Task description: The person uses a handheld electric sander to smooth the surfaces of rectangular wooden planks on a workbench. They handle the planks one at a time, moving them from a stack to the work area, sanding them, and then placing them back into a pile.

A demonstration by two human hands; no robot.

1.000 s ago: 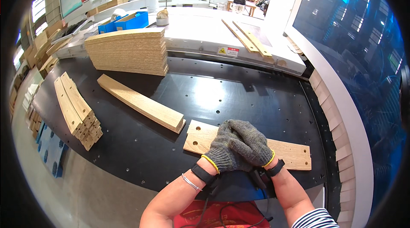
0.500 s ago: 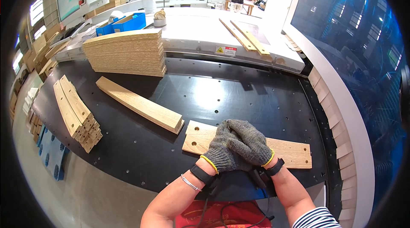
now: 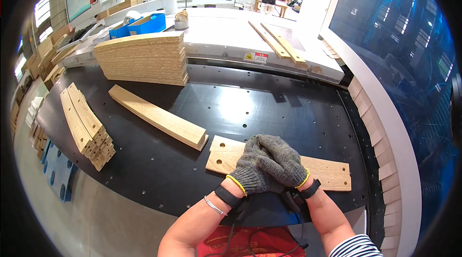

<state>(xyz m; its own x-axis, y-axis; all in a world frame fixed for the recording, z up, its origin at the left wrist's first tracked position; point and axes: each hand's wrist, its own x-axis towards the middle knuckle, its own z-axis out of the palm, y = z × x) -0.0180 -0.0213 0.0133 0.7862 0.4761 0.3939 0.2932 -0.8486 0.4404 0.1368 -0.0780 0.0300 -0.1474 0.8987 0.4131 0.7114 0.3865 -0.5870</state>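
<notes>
My left hand [image 3: 251, 169] and my right hand [image 3: 284, 164], both in grey knitted gloves with yellow cuffs, are clasped together in front of me. The right one lies over the left, fingers closed and pressed together. Part of the left hand's fingers is hidden, and nothing shows held in either hand. Behind and beneath them a pale wooden board [image 3: 325, 172] lies flat, with drilled holes at both ends; its middle is covered by the gloves. Whether the gloves touch the board I cannot tell.
On the black perforated table [image 3: 226, 141] lie a curved wooden strip stack [image 3: 156, 116], a pile of drilled strips [image 3: 86, 124] and a tall stack of boards [image 3: 139, 59]. Two strips [image 3: 276, 40] rest on the white machine bed behind, near blue bins [image 3: 147, 24]. A blue-windowed machine guard [image 3: 394, 31] stands right.
My hands stay clasped in the same place, and the wooden pieces have not moved. Only the view has shifted very slightly.
</notes>
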